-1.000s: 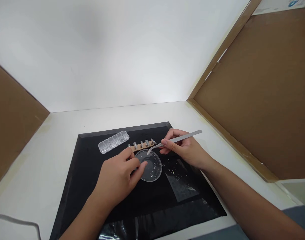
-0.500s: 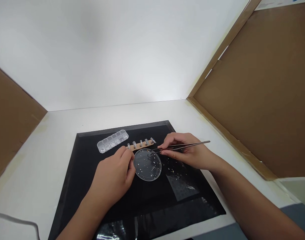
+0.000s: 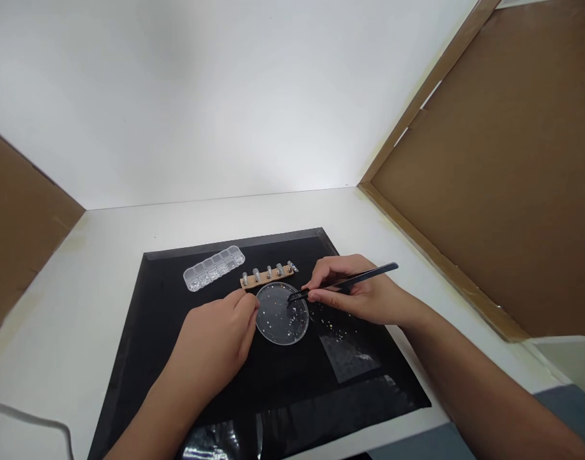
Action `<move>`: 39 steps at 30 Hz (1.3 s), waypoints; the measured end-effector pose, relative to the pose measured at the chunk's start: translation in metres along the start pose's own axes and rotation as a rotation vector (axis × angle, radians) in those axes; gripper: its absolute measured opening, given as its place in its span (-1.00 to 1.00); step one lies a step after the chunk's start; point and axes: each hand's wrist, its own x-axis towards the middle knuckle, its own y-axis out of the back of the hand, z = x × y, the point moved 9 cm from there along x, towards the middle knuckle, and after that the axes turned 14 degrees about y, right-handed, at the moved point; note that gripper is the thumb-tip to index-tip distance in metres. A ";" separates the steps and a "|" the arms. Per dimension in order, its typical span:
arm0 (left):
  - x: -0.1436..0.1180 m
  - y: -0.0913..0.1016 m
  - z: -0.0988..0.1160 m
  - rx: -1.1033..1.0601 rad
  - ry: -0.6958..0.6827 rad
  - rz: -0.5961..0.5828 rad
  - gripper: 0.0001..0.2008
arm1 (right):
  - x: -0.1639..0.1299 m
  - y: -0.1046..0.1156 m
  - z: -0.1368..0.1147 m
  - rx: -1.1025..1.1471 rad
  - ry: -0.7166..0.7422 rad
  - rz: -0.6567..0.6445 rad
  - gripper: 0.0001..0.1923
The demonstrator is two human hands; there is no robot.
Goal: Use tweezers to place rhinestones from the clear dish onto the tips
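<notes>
A round clear dish (image 3: 283,329) scattered with tiny shiny pieces is on a black mat (image 3: 153,332). My left hand (image 3: 220,329) is closed at the dish's left rim and pinches its edge, the fingertips partly hidden. In my right hand (image 3: 352,287) I hold dark tweezers (image 3: 376,271), their tips over the upper right part of the dish. Whether the tips grip a piece is too small to tell. Just behind the dish stands a light brown strip (image 3: 264,279) bearing several small glossy nail tips.
A clear compartment box (image 3: 214,268) with small pieces lies at the back left of the mat. Right of the dish, more tiny pieces are spread on a clear sheet (image 3: 347,358). Brown boards (image 3: 493,172) flank the white table, and a grey cable (image 3: 29,418) lies at the left.
The tweezers have turned in my right hand, now showing a broad dark side, and their tips sit slightly lower over the dish. My left fingers have lowered slightly, uncovering the strip's left end.
</notes>
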 end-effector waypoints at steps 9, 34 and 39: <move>-0.002 -0.001 0.006 0.024 -0.042 -0.033 -0.82 | 0.000 0.010 -0.006 -0.118 0.020 0.046 -0.80; -0.004 -0.001 0.002 -0.037 -0.035 -0.108 -0.80 | 0.001 -0.011 -0.017 -0.397 0.223 -0.078 -0.92; -0.004 -0.002 0.000 -0.022 -0.002 -0.166 -0.79 | 0.000 -0.015 -0.022 -0.403 0.301 -0.104 -0.95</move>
